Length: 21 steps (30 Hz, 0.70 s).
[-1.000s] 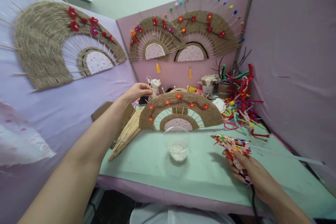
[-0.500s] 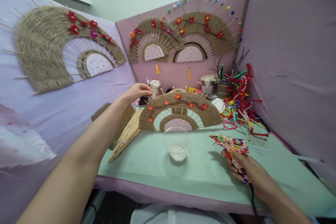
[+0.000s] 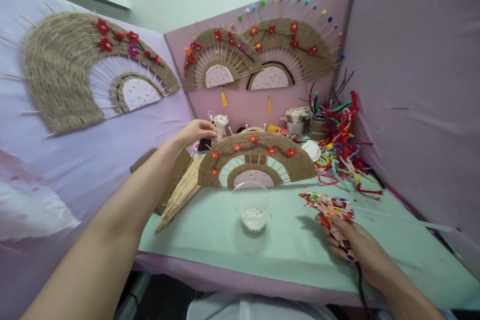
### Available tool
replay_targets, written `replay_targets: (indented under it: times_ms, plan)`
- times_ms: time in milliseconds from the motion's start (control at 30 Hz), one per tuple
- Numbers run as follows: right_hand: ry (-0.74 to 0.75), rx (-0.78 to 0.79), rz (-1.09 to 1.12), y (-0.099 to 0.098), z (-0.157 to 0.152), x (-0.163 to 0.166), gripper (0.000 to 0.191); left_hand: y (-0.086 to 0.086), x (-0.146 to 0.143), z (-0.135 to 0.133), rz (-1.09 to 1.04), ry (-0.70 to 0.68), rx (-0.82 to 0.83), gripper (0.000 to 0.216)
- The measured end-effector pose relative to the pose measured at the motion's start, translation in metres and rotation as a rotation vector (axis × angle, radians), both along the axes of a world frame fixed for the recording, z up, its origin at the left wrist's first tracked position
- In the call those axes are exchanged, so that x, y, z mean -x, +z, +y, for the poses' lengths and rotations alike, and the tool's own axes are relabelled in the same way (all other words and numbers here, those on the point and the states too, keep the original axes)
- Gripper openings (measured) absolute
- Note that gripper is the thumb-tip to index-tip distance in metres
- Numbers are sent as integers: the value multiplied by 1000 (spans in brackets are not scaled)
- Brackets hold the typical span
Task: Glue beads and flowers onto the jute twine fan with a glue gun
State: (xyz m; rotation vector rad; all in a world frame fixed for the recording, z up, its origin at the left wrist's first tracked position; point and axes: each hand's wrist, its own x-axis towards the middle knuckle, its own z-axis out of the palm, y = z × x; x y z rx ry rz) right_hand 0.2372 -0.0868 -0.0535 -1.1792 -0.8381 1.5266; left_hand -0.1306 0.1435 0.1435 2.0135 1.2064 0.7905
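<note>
Purple cloth covers the left wall (image 3: 150,120), a pink panel (image 3: 247,102) stands at the back, and we're at a pale green table (image 3: 195,232). Here's our right hand (image 3: 347,240), wrapped firmly round the grip of a flower-patterned glue gun (image 3: 330,205), nozzle pointing left above the tabletop, black cord (image 3: 360,285) hanging below. Over to our left hand (image 3: 197,131): it reaches out near the upper left of the flowered twine fan (image 3: 258,145), thumb and fingers drawn into a narrow pinch, and we can't tell whether anything sits between them. That fan stands across the middle of the table, red flowers facing us. Right in front of it, a clear cup (image 3: 250,200) holds white beads (image 3: 253,217); bundled sticks (image 3: 182,195) lie to the left, tangled pipe cleaners (image 3: 345,140) to the right.
</note>
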Motion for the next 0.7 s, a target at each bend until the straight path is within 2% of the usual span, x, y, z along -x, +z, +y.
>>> replay_targets:
  times_ms: [467, 700]
  plan:
    - [15, -10, -25, 1, -1, 0, 51, 2, -1, -1, 3, -4, -2, 24]
    - [12, -17, -23, 0, 0, 0, 50, 1, 4, -1, -8, 4, 13, 32]
